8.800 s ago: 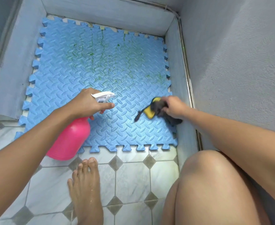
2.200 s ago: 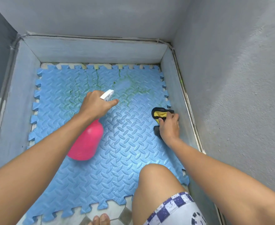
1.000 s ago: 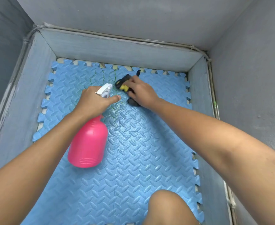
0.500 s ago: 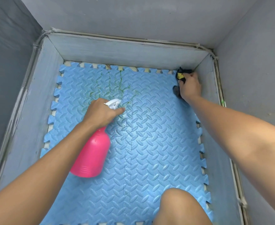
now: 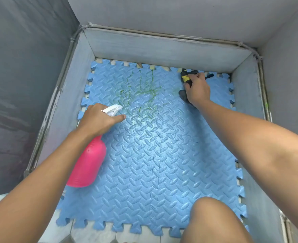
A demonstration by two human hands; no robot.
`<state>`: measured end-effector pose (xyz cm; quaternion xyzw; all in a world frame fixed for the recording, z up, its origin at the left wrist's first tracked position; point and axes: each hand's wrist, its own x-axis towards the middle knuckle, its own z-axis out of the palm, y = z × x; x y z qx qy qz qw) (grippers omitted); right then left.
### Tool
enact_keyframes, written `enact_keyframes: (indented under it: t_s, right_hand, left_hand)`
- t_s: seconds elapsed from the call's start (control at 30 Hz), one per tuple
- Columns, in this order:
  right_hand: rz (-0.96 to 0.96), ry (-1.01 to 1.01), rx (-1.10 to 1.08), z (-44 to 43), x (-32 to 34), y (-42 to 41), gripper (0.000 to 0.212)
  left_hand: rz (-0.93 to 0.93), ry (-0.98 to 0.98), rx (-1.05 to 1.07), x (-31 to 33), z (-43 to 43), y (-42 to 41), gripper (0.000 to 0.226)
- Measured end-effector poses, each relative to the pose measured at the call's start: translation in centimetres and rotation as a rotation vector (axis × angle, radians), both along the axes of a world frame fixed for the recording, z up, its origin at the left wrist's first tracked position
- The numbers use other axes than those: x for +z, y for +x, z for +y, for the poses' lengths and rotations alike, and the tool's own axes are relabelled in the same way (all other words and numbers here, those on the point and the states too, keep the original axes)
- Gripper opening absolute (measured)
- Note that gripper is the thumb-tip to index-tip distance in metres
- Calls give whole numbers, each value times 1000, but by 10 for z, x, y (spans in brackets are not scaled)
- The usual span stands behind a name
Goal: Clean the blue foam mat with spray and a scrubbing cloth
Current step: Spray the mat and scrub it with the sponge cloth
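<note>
The blue foam mat (image 5: 162, 155) of interlocking tiles covers the floor of a grey-walled corner. Green stains (image 5: 141, 90) streak its far middle. My left hand (image 5: 99, 120) grips a pink spray bottle (image 5: 87, 165) by its white trigger head (image 5: 112, 109), nozzle pointing toward the stains. My right hand (image 5: 197, 88) presses a black and yellow scrubbing cloth (image 5: 186, 78) onto the mat near the far right corner. Part of the cloth is hidden under the palm.
A low grey ledge (image 5: 158, 50) borders the mat at the back, the left (image 5: 64, 106) and the right (image 5: 248, 95). My bare knee (image 5: 213, 218) rests on the mat's near right. Tiled floor (image 5: 92, 235) shows past the near edge.
My right hand with the cloth has slid left and slightly toward me from the far right corner. The left hand and bottle have held roughly in place over the stains.
</note>
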<state>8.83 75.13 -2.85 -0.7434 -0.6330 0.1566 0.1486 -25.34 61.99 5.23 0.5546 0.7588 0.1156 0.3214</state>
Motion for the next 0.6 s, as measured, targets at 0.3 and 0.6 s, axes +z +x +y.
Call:
enact_keyframes:
  t_s: [0.3,0.6]
  right_hand:
    - [-8,15,111,-20,-2,-52,39]
    - [21,32,584,-117,15,-139,34]
  left_hand:
    - [-182,137,-6,21,-45,-37,59]
    - [-235,229,170,17,-51,-53,66]
